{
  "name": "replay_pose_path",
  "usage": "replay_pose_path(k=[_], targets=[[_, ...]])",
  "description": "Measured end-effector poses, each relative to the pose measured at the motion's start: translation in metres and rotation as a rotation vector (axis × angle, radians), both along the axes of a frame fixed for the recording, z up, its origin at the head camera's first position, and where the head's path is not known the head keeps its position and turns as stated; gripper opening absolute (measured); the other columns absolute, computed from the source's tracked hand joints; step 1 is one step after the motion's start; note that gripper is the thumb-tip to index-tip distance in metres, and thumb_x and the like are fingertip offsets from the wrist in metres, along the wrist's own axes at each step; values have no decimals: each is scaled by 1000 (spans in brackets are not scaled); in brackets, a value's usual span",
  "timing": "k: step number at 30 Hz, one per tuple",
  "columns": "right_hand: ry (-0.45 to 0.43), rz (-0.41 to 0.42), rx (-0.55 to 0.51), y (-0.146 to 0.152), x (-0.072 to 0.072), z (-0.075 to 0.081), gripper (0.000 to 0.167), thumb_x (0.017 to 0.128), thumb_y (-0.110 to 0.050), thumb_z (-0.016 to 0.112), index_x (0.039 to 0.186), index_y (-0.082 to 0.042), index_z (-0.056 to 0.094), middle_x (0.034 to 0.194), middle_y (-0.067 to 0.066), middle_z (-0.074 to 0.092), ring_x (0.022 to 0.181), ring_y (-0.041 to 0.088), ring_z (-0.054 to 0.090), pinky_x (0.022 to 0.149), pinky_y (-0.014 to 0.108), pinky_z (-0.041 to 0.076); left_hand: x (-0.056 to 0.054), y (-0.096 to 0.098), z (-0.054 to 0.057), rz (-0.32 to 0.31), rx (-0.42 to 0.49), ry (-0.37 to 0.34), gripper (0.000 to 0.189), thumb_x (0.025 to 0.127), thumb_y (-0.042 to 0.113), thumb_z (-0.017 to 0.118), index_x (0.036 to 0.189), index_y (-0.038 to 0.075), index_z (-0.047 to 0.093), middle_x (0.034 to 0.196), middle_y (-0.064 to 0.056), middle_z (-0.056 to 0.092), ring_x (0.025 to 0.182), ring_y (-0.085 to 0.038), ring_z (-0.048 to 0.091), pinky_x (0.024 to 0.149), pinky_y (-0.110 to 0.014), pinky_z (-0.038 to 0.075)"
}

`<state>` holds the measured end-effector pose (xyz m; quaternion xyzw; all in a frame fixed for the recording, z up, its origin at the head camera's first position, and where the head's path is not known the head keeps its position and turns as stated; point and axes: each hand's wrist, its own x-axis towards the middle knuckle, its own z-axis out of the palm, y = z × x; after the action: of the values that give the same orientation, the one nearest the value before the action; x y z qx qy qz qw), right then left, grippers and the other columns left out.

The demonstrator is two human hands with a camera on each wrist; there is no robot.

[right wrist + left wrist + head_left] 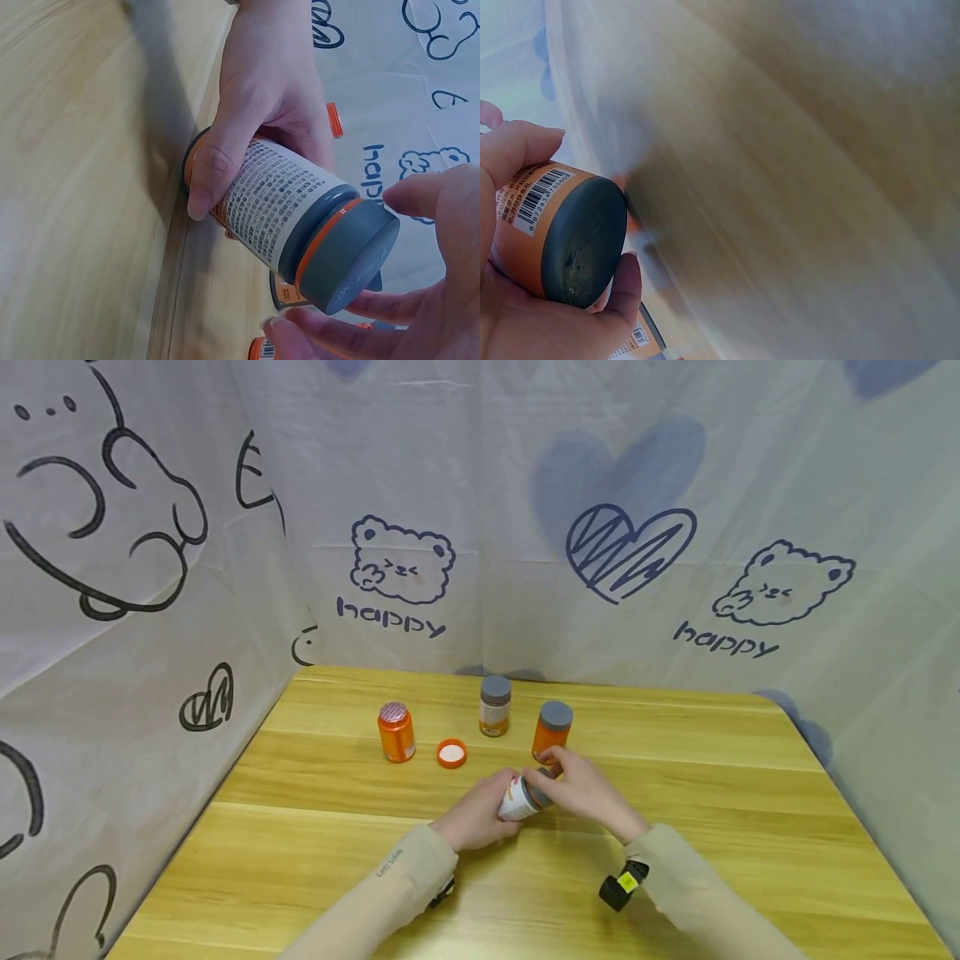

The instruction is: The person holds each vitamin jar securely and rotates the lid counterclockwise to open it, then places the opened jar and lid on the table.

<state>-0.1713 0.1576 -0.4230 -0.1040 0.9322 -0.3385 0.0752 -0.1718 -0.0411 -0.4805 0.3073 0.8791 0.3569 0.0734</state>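
My left hand grips a tilted bottle with a white label, an orange band and a dark grey base. In the right wrist view, its thumb lies across the lower label. The bottle's grey cap points toward my right hand, whose thumb and fingers curl about its rim. An orange ring shows between the cap and the grey neck. Just beyond the right hand stands an orange bottle with a grey cap. The left wrist view shows the held bottle's dark base and barcode.
Farther back stands another bottle with a grey cap and pale label. To the left, an orange bottle has a foil-covered mouth. Between them an orange cap lies with its white inside up. Printed cloth hangs behind the wooden table.
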Motion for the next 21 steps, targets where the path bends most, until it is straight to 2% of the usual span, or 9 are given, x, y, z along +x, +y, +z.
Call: replay_pose_path(k=[12, 21], targets=[[-74, 0, -12, -3, 2, -1, 47, 95, -48, 61, 118, -8, 65, 101, 11, 68, 81, 19, 61, 67, 31, 48, -1, 0, -2, 3, 4, -3, 54, 83, 3, 76, 131, 5, 50, 117, -10, 62, 99, -19, 59, 88, -31, 49], [-76, 36, -50, -5, 4, 0, 39, 93, -43, 65, 109, -8, 67, 89, 8, 66, 71, 17, 57, 61, 29, 46, -1, -1, -4, 5, 2, -2, 53, 83, 5, 77, 129, 6, 50, 114, -8, 62, 97, -17, 59, 87, -30, 49]])
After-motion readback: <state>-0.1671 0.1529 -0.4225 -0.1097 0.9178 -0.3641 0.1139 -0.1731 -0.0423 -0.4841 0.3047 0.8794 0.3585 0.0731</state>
